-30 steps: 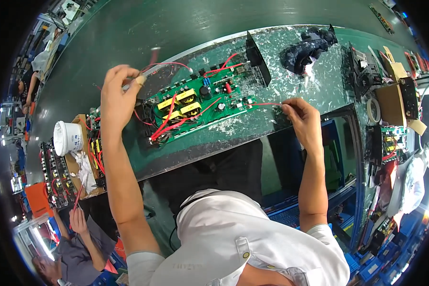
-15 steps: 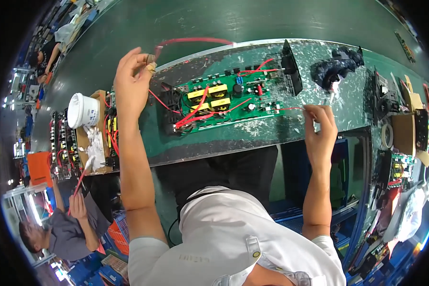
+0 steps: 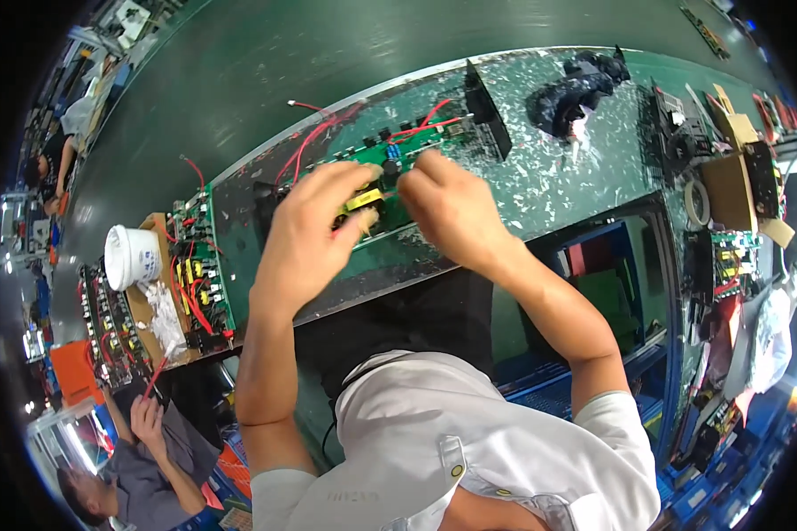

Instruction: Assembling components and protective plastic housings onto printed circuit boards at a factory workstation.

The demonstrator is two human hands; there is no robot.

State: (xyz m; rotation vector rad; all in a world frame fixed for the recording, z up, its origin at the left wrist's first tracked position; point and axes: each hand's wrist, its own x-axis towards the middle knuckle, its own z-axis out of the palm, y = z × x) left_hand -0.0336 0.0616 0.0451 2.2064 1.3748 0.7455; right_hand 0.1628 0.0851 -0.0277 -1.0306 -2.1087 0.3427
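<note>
A green circuit board point(image 3: 369, 154) with black components lies on the worktable in front of me, partly hidden by my hands. My left hand point(image 3: 305, 234) arches over its left part, thumb and fingers apart around a yellow-wrapped transformer point(image 3: 363, 199). The thumb tip has a tan covering. Close by on the right, my right hand point(image 3: 447, 203) is closed over the board's middle, fingertips pinched together; what they hold is hidden. Red wires point(image 3: 314, 137) stretch from behind my left hand toward the table's far side. A black upright plate point(image 3: 487, 111) stands at the board's right end.
A dark crumpled bundle point(image 3: 576, 96) lies at the far right. On the left are a white bucket point(image 3: 133, 257), a cardboard box point(image 3: 155, 332) and more circuit boards point(image 3: 202, 279). A tape roll point(image 3: 697, 203) is at right. Another person's hand point(image 3: 148, 420) holds something red at lower left.
My left hand has let go of the long red wire and come down over the board. My right hand has moved left from the board's right end. The view has shifted.
</note>
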